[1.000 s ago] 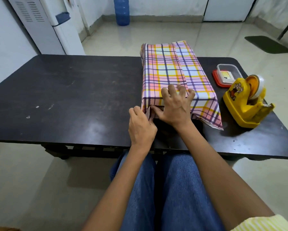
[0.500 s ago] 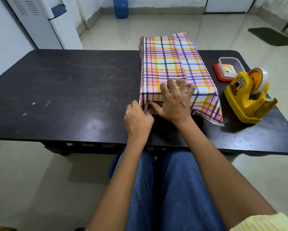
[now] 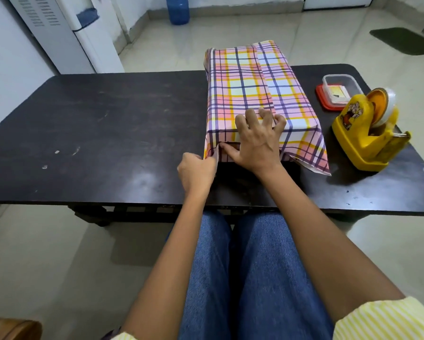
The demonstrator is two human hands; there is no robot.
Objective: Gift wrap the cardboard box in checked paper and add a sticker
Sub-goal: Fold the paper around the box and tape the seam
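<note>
The cardboard box (image 3: 255,87) lies lengthwise on the dark table (image 3: 103,133), covered in pink, yellow and purple checked paper. At its near end the paper hangs loose, and a flap (image 3: 311,155) sticks out at the near right corner. My right hand (image 3: 256,141) presses on the near top edge with spread fingers, its thumb pushing the paper in against the end face. My left hand (image 3: 197,171) pinches the paper's left side flap at the near left corner. The box itself is hidden under the paper.
A yellow tape dispenser (image 3: 370,133) stands right of the box. Behind it sits a small clear container on a red lid (image 3: 338,90). A white appliance (image 3: 66,30) and a blue water bottle (image 3: 179,8) stand on the floor beyond the table. My knees are under the table's near edge.
My left hand has shifted slightly left and pulled the left side flap outward. My right hand stays pressed on the near top edge. The camera has tilted a little.
</note>
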